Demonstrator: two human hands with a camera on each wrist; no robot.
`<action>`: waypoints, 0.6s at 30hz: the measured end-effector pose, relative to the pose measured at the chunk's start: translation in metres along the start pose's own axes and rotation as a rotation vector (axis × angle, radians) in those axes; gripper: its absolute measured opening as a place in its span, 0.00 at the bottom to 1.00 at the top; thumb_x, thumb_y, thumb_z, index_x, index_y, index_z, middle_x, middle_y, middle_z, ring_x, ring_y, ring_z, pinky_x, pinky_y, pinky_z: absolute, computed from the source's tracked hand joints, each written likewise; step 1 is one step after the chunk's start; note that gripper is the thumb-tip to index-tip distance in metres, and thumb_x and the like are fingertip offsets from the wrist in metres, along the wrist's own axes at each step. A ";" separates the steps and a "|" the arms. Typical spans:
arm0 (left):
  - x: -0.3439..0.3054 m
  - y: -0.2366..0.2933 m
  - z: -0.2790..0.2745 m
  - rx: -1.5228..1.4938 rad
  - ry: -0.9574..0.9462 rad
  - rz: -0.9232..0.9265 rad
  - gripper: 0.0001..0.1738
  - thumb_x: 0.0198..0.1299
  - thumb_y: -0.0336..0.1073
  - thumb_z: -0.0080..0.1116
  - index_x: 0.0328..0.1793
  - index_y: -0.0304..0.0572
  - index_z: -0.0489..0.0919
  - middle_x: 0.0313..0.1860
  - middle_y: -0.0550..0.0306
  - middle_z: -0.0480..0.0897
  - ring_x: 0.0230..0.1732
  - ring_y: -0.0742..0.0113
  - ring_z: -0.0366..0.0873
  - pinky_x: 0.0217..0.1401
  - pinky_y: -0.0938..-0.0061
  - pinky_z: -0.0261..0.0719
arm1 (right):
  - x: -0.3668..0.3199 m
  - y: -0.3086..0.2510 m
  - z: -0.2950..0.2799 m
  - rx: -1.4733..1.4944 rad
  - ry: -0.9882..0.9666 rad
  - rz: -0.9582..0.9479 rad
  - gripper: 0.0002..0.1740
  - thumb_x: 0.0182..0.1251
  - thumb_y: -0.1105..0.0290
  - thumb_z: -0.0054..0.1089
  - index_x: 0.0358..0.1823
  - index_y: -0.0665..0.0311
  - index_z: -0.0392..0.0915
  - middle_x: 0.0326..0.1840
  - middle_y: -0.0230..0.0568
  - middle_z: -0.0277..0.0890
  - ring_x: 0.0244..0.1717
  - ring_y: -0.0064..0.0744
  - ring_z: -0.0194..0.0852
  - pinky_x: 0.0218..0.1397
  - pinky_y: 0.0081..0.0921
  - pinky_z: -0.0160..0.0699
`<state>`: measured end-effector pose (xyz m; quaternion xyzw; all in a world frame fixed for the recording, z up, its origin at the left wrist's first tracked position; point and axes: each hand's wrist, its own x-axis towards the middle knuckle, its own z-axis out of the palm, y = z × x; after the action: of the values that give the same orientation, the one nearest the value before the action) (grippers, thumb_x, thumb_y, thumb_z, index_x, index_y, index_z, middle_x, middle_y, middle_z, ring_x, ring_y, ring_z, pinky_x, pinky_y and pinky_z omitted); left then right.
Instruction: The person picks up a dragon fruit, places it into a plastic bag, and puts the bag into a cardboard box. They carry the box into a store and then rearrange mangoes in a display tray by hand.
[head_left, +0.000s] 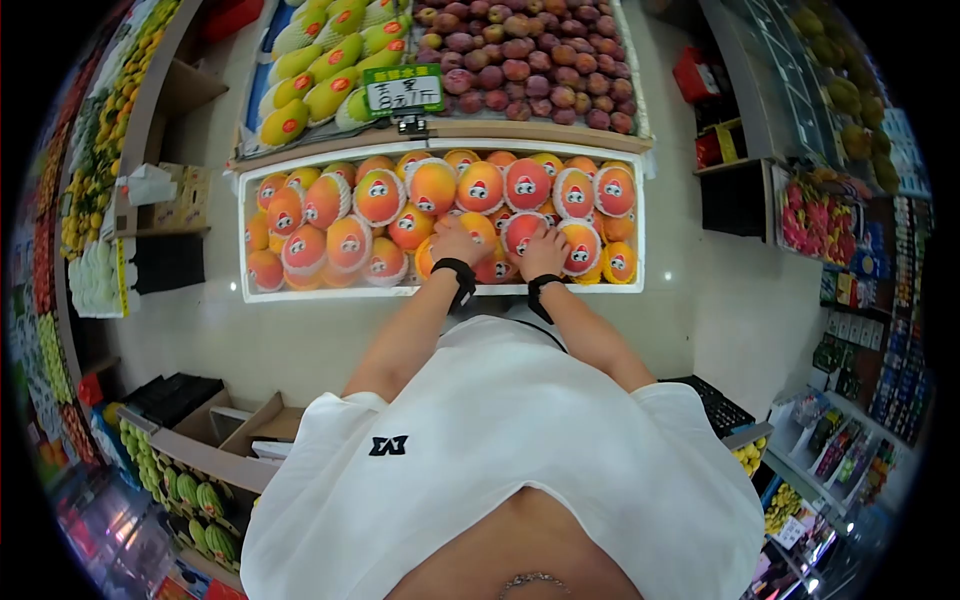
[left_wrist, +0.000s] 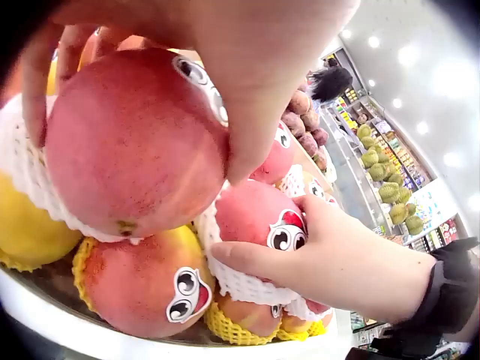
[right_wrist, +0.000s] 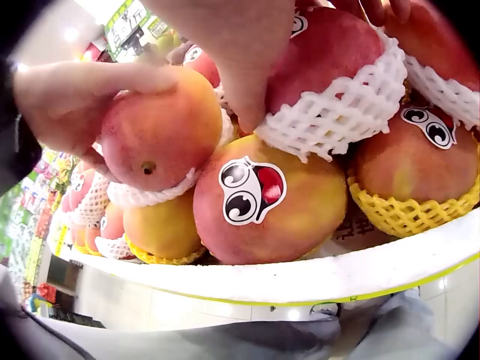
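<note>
In the head view a white foam box point(head_left: 243, 225) holds rows of red-orange mangoes with cartoon-face stickers. My left hand point(head_left: 457, 243) grips a mango point(left_wrist: 135, 142) near the box's front middle, fingers spread over its far side and thumb at its near side. A white foam net point(right_wrist: 154, 195) shows under this fruit. Just to the right, my right hand point(head_left: 543, 250) holds another mango point(right_wrist: 322, 64), which sits in a white foam net point(right_wrist: 345, 109). Below and between them lies a mango point(right_wrist: 270, 199) with a big-eyed, red-mouthed sticker.
Beyond the box are plums point(head_left: 540, 60), yellow-green mangoes point(head_left: 330, 65) and a green-bordered price sign point(head_left: 403, 92). Shelves with dragon fruit point(head_left: 815, 220) stand at the right. Watermelons point(head_left: 210, 500) fill a stand at the lower left. Black straps circle both wrists.
</note>
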<state>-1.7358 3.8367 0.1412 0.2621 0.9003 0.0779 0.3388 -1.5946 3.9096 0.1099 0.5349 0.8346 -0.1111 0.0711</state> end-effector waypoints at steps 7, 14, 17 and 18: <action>0.017 -0.031 -0.003 -0.068 -0.008 0.096 0.53 0.41 0.63 0.67 0.68 0.39 0.59 0.64 0.36 0.65 0.58 0.44 0.71 0.60 0.61 0.71 | -0.004 0.000 -0.006 0.011 -0.004 -0.025 0.53 0.38 0.48 0.75 0.63 0.65 0.59 0.55 0.49 0.67 0.61 0.45 0.59 0.60 0.42 0.57; 0.027 -0.137 -0.058 -0.279 0.770 0.133 0.40 0.44 0.44 0.70 0.62 0.36 0.66 0.58 0.39 0.69 0.58 0.41 0.67 0.60 0.56 0.66 | -0.009 0.002 -0.001 0.099 0.002 -0.039 0.52 0.42 0.53 0.74 0.67 0.65 0.55 0.68 0.51 0.54 0.65 0.52 0.53 0.65 0.49 0.53; 0.022 -0.165 -0.066 -0.189 0.729 -0.111 0.48 0.39 0.49 0.73 0.65 0.38 0.63 0.61 0.40 0.66 0.60 0.42 0.65 0.61 0.56 0.66 | -0.015 0.003 -0.001 0.118 0.066 -0.065 0.50 0.44 0.55 0.73 0.67 0.64 0.55 0.70 0.51 0.51 0.66 0.52 0.51 0.65 0.51 0.52; 0.029 -0.175 -0.063 -0.179 0.660 -0.161 0.56 0.34 0.53 0.75 0.69 0.41 0.58 0.61 0.42 0.65 0.61 0.43 0.64 0.61 0.58 0.66 | -0.018 0.002 0.000 0.118 0.094 -0.077 0.49 0.45 0.56 0.72 0.67 0.63 0.55 0.70 0.50 0.50 0.67 0.53 0.50 0.65 0.52 0.52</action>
<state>-1.8686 3.7050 0.1168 0.1205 0.9686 0.2099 0.0563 -1.5852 3.8951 0.1140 0.5101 0.8490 -0.1377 -0.0042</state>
